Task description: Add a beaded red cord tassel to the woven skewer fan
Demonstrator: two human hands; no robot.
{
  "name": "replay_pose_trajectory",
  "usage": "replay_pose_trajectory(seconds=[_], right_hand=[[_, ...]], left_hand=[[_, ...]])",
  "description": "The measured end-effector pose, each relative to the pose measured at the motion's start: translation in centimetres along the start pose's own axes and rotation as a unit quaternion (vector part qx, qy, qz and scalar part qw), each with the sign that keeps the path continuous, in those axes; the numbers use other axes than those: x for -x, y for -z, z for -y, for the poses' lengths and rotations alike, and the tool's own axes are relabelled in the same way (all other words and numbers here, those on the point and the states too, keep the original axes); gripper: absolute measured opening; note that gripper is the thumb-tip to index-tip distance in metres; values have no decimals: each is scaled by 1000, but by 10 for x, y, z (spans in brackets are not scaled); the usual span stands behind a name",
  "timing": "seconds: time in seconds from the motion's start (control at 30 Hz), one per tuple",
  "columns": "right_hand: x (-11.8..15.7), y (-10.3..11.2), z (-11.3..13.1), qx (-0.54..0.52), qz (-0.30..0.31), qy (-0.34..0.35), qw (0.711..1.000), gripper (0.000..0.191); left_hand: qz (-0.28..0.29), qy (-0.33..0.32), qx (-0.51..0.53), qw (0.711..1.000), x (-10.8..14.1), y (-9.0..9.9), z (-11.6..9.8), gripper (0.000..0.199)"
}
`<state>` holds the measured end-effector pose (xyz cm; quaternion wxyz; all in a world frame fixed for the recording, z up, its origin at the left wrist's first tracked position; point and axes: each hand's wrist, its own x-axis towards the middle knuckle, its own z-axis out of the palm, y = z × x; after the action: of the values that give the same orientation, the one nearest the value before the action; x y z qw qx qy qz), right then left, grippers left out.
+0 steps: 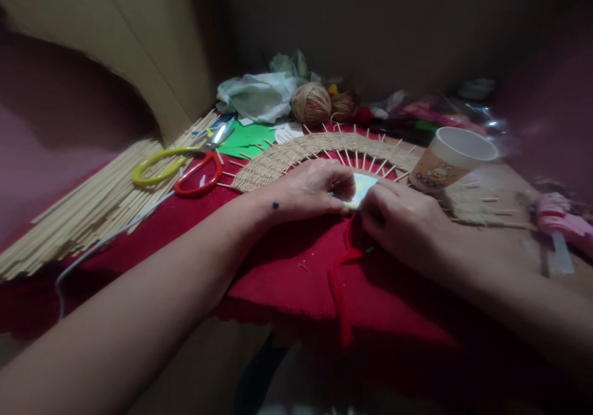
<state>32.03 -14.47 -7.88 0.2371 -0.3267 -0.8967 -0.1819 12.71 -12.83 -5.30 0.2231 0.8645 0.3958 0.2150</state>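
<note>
My left hand [315, 186] and my right hand [403, 217] meet in front of a woven fan-shaped piece [273, 162] of twine on thin sticks. Between them is a small pale blue and yellow patterned piece [365, 188], cloth or paper, I cannot tell which. The fingers of both hands are closed at its near edge, the left at one side and the right at the other. From below my right fingers a red strip [340, 294] hangs down over the red cloth. My fingers and palms hide part of the patterned piece and the fan's lower middle.
Scissors [199, 171] with yellow and red handles lie left, beside many thin sticks [106, 199] and a white cord [102, 242]. Behind are green paper [248, 138], crumpled cloth [259, 94] and a twine ball [311, 104]. A cup [447, 162] and a pink tool [558, 217] stand right.
</note>
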Motion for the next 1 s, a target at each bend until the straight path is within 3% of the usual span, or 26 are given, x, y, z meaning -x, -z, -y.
replay_pose_trajectory(seconds=[0.3,0.5,0.63,0.8,0.87,1.0], right_hand=[[1,7,-3,-86,0,24,996,15],[-1,21,-5,-180,36,7,983,18],[1,28,-8,-232,25,-73,970,14],[7,33,-12,-315,-58,-233,918,16],[8,34,-13,-319,-91,-247,910,15],[9,35,-14,-336,-94,-245,904,13]], left_hand=[[6,-11,-16,1000,1,1,1,13],[2,3,-9,1000,0,0,-2,12],[1,-3,5,1000,0,0,-1,11],[2,7,2,1000,0,2,-3,10],[7,16,19,1000,0,3,-5,9],[15,30,46,998,1,4,-6,8]])
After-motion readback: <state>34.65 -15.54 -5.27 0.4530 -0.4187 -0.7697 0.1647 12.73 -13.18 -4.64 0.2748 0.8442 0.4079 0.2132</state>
